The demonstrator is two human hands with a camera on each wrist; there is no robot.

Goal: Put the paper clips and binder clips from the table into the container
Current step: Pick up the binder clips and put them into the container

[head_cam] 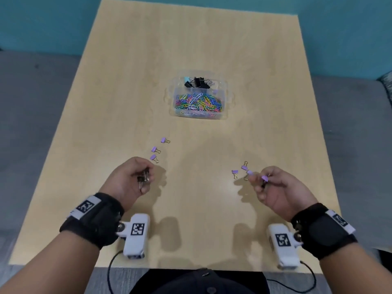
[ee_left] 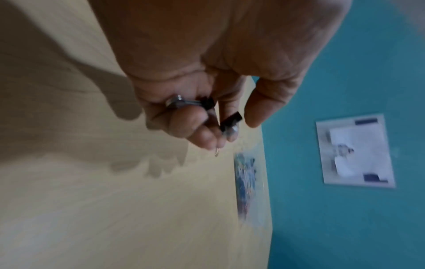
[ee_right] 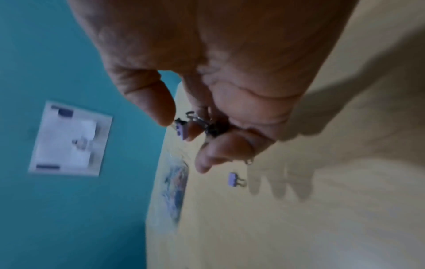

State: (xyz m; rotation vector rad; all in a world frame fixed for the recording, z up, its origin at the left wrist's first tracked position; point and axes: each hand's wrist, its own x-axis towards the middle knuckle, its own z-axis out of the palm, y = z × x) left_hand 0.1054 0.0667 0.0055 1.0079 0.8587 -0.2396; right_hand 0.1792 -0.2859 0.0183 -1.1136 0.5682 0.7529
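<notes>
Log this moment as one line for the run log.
left hand: holds black binder clips | right hand: pinches purple binder clip | table: purple clips loose | container: holds clips

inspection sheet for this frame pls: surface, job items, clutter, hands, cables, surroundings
Surface: light wood table.
Job's things: clear container holds coloured paper clips in front, black binder clips behind; three purple binder clips loose on the left, about three on the right.
Clutter: nothing seen.
Grippers: left hand holds black clips; right hand pinches a purple clip.
Cables: black leads from wrist cameras.
Surroundings: teal wall, grey floor.
</notes>
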